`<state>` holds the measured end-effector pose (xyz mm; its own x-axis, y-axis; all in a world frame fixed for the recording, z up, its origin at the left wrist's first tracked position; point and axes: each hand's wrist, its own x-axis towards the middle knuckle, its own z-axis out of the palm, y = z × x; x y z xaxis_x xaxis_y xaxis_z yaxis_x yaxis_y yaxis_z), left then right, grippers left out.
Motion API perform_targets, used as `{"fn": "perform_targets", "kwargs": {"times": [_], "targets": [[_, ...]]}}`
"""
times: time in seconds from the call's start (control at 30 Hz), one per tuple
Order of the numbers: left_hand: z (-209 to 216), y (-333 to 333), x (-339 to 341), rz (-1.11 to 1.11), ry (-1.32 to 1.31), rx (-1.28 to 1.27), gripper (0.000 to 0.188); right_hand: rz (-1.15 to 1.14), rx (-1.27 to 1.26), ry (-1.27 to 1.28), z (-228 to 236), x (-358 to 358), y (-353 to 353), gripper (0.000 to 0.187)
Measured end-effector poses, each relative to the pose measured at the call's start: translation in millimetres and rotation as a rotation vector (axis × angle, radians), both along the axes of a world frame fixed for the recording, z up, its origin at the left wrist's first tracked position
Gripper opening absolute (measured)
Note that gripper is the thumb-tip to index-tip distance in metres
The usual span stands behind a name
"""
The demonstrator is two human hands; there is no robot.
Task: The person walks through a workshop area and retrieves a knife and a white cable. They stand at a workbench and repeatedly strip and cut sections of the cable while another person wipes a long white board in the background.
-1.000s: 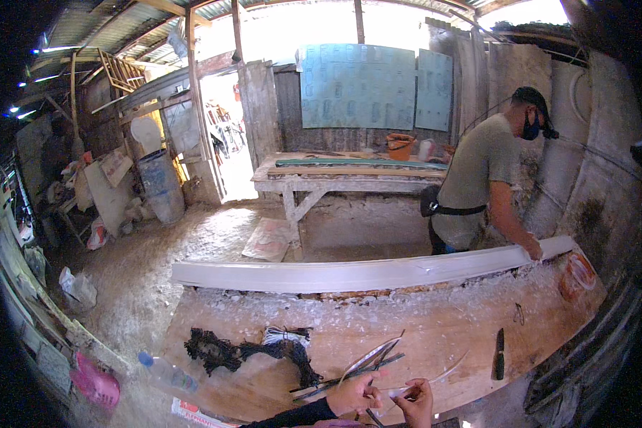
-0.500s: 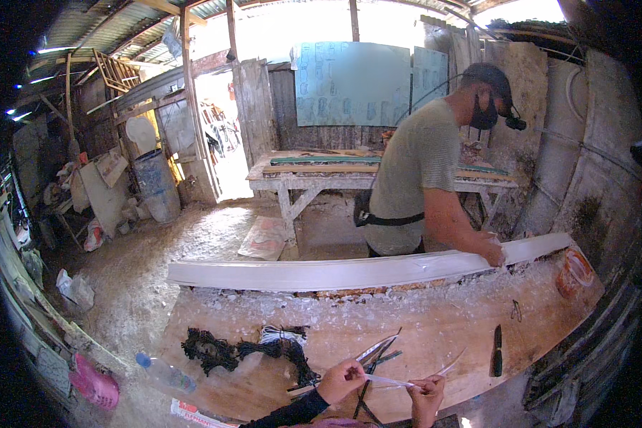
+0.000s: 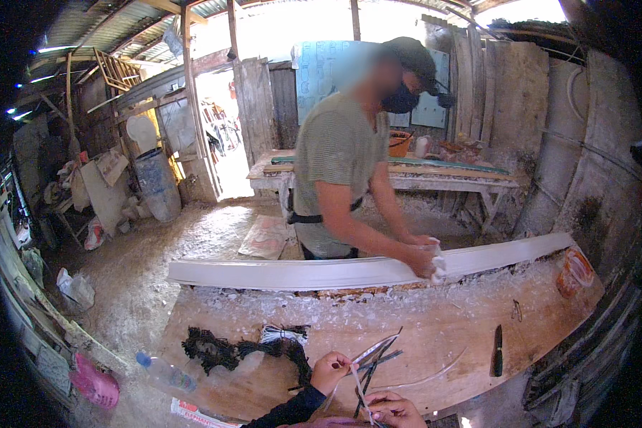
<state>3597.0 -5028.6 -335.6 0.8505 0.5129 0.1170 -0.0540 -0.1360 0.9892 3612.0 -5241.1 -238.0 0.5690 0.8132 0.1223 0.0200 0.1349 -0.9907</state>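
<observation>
Near the front edge of the wooden table [image 3: 449, 335], a narrow white strip [image 3: 359, 385] stretches steeply between my two hands. My left hand [image 3: 331, 372] pinches its upper end, and my right hand [image 3: 396, 410] grips it lower down, close to the picture's bottom edge. Just beyond my left hand, several thin black strips [image 3: 375, 365] lie crossed over one another. Bundles of black cord [image 3: 208, 349] rest to the left, with a small white cord bundle [image 3: 284, 334] beside them. A pale, thin strip [image 3: 439, 376] curves across the board to the right.
A long white moulding [image 3: 292, 274] runs along the far edge; a co-worker [image 3: 339, 164] behind it presses a white cloth [image 3: 438, 262] to it. A black-handled knife [image 3: 498, 351] and an orange bucket [image 3: 575, 273] sit right, a plastic bottle [image 3: 167, 373] left.
My right hand has moved left and nearer, so the white strip now runs steeply instead of almost level. The co-worker has shifted left along the moulding, bringing both hands together.
</observation>
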Motion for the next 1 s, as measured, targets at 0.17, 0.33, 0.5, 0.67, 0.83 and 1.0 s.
{"fn": "perform_targets", "kwargs": {"times": [0.17, 0.33, 0.5, 0.67, 0.83, 1.0], "targets": [[2.8, -3.9, -3.4, -0.149, 0.09, 0.036, 0.01, -0.112, 0.01, 0.104, -5.8, 3.9, -5.0, 0.015], [14.7, -23.2, -6.9, -0.443, 0.042, 0.065, 0.016, -0.371, -0.001, 0.187, -21.9, 7.9, -9.6, 0.008], [36.8, -47.0, -14.5, -0.912, -0.049, 0.0, 0.014, -0.686, 0.13, 0.029, -45.8, 23.0, -10.2, 0.004], [59.5, -46.7, -19.8, -1.07, 0.172, 0.25, 0.009, -0.923, -0.01, -0.066, -47.2, 25.6, -11.9, 0.013], [53.3, -28.0, -11.6, -0.81, 0.028, 0.25, 0.02, -0.876, 0.014, -0.063, -37.0, 21.6, -7.0, 0.011], [29.0, -10.1, -4.8, -0.231, 0.011, 0.118, 0.018, -0.723, 0.046, -0.031, -32.6, 17.4, -7.3, 0.005]]}}
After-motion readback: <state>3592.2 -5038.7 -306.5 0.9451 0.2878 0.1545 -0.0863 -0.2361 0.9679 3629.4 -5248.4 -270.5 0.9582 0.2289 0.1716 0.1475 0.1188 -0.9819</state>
